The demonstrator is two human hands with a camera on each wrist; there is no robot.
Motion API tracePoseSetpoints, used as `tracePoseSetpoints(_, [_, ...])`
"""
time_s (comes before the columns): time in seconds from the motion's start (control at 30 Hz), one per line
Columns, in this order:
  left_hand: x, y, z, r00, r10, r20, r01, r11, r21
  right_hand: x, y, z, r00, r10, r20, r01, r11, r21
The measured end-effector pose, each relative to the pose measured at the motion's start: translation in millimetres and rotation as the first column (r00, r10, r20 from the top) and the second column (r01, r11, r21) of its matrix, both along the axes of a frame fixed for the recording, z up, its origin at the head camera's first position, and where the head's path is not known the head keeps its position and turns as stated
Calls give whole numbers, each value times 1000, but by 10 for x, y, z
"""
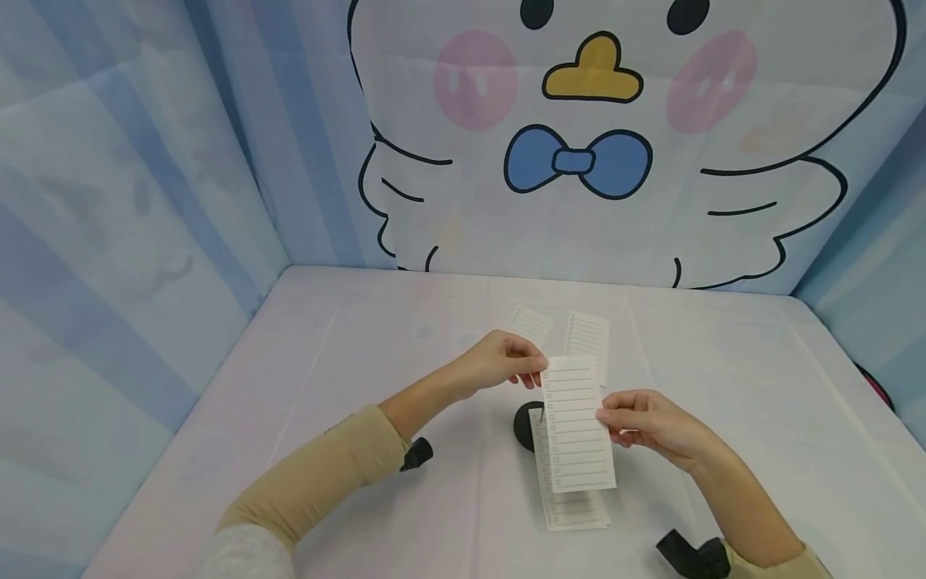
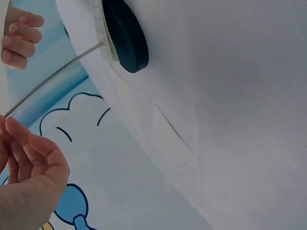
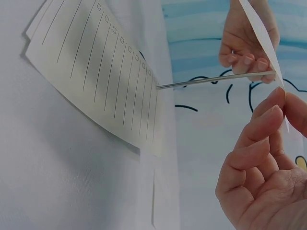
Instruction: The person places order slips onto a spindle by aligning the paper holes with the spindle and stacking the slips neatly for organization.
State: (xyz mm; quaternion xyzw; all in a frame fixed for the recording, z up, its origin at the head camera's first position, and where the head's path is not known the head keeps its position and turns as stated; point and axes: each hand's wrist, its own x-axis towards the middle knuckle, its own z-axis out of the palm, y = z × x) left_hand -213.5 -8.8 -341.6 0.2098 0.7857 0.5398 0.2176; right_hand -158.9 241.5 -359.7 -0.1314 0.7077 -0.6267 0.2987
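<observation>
A paper checklist slip (image 1: pixel 579 442) with ruled lines and small boxes is held up between both hands. My left hand (image 1: pixel 504 362) pinches its upper left edge, and my right hand (image 1: pixel 651 426) pinches the right edge between thumb and fingers. Below it stands a bill spike with a round black base (image 1: pixel 525 428) and a thin metal rod (image 3: pixel 216 80). The rod's upper end meets the held slip near the left fingertips; whether it pierces the paper I cannot tell. More checklist slips (image 3: pixel 96 72) lie low around the rod, over the base.
Behind the spike, two more slips lie on the white tabletop, one at the left (image 1: pixel 531 323) and one at the right (image 1: pixel 587 334). A cartoon-printed curtain (image 1: pixel 448 193) rises at the table's back edge. Black wrist mounts (image 1: pixel 694 555) show at both sleeves.
</observation>
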Motion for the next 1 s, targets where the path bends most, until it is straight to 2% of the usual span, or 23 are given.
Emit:
tracePoseSetpoints(0.37, [5,3,-45,1000,10,27,-11,1000,27,-13,-33,-2,1000,-8,-17,9,999,47])
tracePoseSetpoints(0.53, [15,11,-112,998,21,52,-24,999,46,-20,-39,-25,1000,-10,-12,10,999,49])
tracePoseSetpoints(0.63, [17,9,-207,996,43,76,-45,999,17,-25,-29,-77,1000,-9,2,9,997,73])
tracePoseSetpoints(0.8, [9,17,-402,990,62,130,-57,997,-41,-52,2,-223,1000,16,15,-18,983,180])
tracePoseSetpoints(1.0, [-3,52,-525,984,64,169,-52,996,-74,-52,-3,-298,999,49,13,-50,958,281])
